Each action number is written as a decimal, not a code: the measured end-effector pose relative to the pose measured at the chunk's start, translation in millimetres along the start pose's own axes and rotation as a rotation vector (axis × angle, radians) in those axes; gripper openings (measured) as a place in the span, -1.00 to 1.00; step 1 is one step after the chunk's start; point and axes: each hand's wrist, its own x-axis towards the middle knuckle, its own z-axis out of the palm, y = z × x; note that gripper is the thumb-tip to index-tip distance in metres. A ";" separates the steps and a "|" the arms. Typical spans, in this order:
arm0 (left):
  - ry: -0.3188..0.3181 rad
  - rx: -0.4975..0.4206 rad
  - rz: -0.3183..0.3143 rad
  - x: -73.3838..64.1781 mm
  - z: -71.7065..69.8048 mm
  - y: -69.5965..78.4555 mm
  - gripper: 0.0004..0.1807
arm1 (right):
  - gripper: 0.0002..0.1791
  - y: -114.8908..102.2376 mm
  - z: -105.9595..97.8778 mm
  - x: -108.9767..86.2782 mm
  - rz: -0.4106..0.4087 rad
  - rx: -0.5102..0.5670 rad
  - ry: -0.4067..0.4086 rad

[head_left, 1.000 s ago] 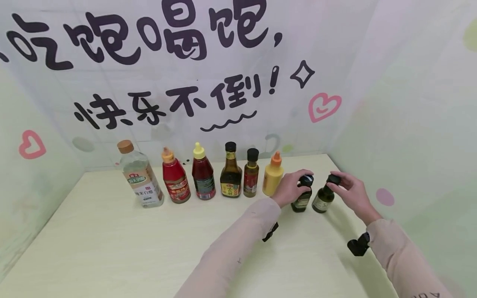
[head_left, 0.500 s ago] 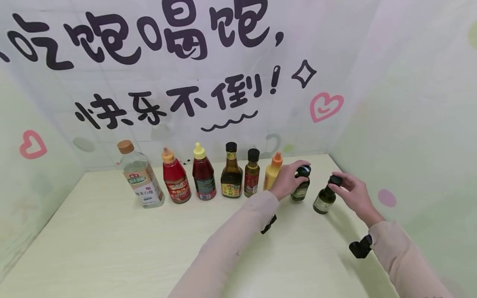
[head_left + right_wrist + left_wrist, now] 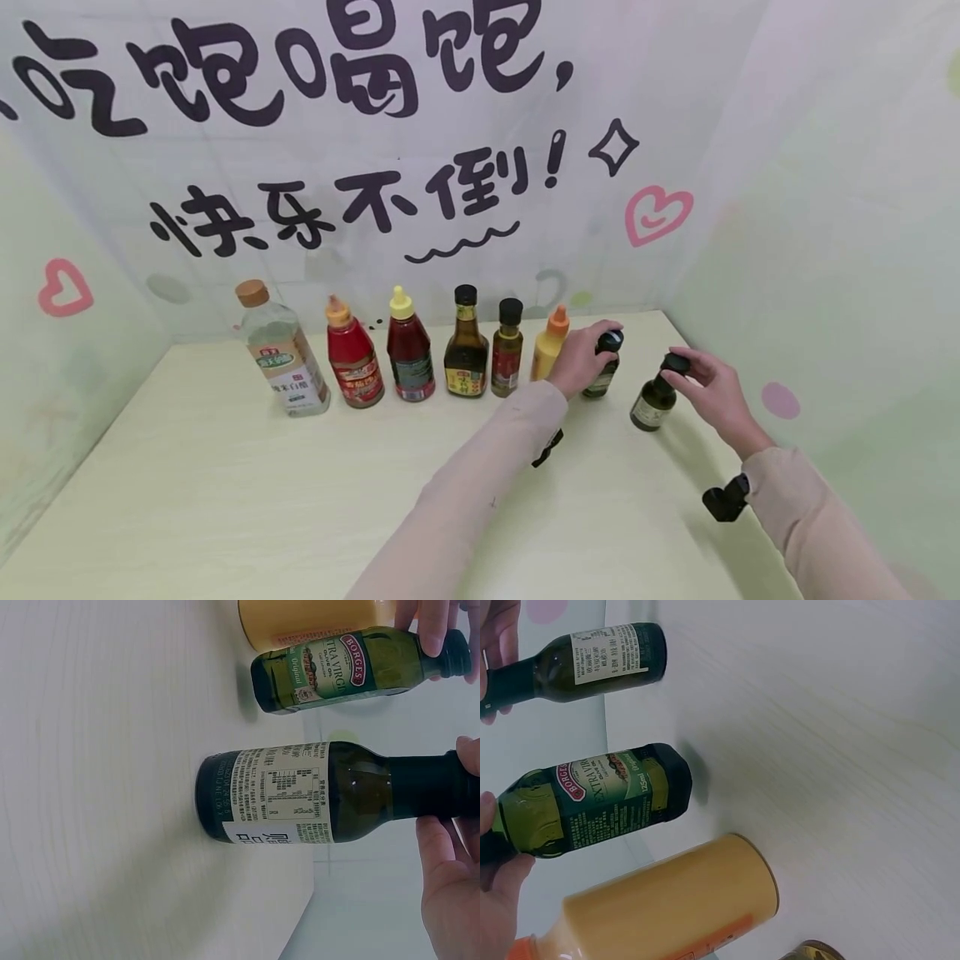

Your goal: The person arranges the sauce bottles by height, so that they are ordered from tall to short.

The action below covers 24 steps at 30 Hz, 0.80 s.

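My left hand [image 3: 579,360] holds a small green olive oil bottle [image 3: 597,385] by its dark cap and neck. Its Borges label faces up in the left wrist view, where the bottle [image 3: 592,799] is seen whole below the neck. Whether its base touches the table I cannot tell. To the right, my right hand [image 3: 714,398] pinches the black cap of a dark glass bottle [image 3: 651,407] with a pale printed label [image 3: 281,796]. That bottle stands nearly upright on the table. A yellow squeeze bottle [image 3: 550,354] with an orange tip is just left of the olive oil, partly behind my left hand.
Leftward along the back runs a row: a brown-glass bottle with red label [image 3: 506,350], a black-capped sauce bottle [image 3: 466,350], two red squeeze bottles [image 3: 410,358] [image 3: 356,362] and a clear vinegar bottle [image 3: 288,362]. A printed cloth [image 3: 360,267] hangs behind the pale table [image 3: 262,500].
My left hand has moved the olive oil bottle back and slightly left, closer to the yellow squeeze bottle. My right hand and its bottle have barely shifted.
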 end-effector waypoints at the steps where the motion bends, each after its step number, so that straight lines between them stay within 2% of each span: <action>1: 0.003 0.000 0.001 0.7 -0.1 -0.3 -0.51 | -0.57 0.1 0.0 0.5 -0.002 0.001 0.003; 15: 0.039 0.046 -0.003 2.6 5.2 -6.5 -0.52 | -0.59 1.5 1.1 -0.1 -0.023 0.045 0.010; 24: 0.065 0.005 -0.029 2.9 7.0 -11.7 -0.51 | -0.60 -0.3 -0.3 -0.3 -0.030 0.035 0.007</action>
